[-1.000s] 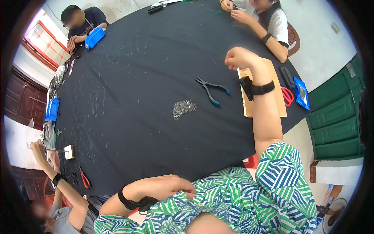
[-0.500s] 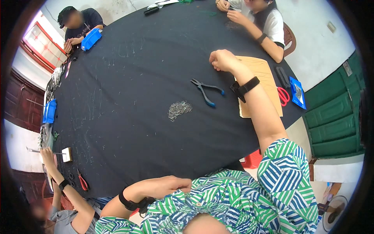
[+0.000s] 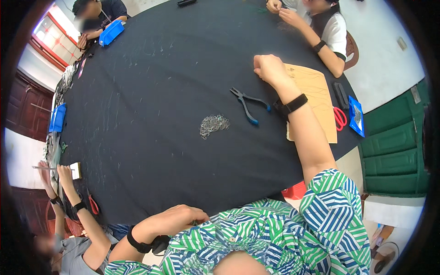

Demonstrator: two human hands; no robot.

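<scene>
My right hand reaches over the black cloth to the upper left edge of a tan paper sheet. Its fingers are curled closed, and whatever they may hold is hidden. Blue-handled pliers lie with handles spread, below and left of that hand. Beside them is a small pile of metal rings. My left hand stays close to my patterned shirt at the table's near edge. Its fingers are bent closed, and I cannot make out anything inside them.
Red-handled scissors, a black case and a blue packet lie at the right edge. Co-workers sit around the table; one at lower left handles a thin metal rod. Blue trays stand along the left side.
The whole view has shifted slightly. My right hand stays by the paper's edge and my left by my shirt, both still closed. The lower-left co-worker's two hands are now apart on the rod.
</scene>
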